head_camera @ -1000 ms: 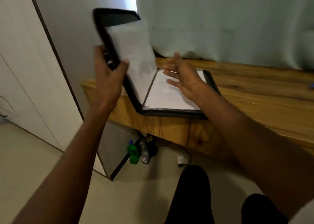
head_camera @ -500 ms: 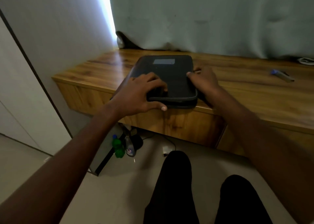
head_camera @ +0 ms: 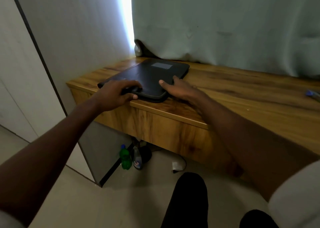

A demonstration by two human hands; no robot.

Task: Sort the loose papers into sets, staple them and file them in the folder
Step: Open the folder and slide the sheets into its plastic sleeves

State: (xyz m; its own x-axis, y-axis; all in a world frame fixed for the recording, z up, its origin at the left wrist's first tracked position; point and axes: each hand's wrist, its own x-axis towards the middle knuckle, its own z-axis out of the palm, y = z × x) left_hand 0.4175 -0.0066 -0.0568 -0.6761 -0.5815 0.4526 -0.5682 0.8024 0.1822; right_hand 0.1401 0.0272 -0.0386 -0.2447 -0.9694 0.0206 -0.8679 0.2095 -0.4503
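The wooden desk (head_camera: 233, 96) runs across the middle of the frame. On its left end, centre frame, lies the black folder (head_camera: 150, 75), closed and flat. I judge it stiff-covered, padded, moderately heavy with paper, slightly slick; best gripped at the near edge or spine. My left hand (head_camera: 116, 93) lies on its near left corner, fingers curled over the top, thumb along the edge. My right hand (head_camera: 178, 89) rests at its near right corner, fingers loosely spread.

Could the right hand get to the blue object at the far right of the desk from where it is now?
Probably yes. The right hand rests at the black folder, and only bare wooden desk lies between it and the blue object.
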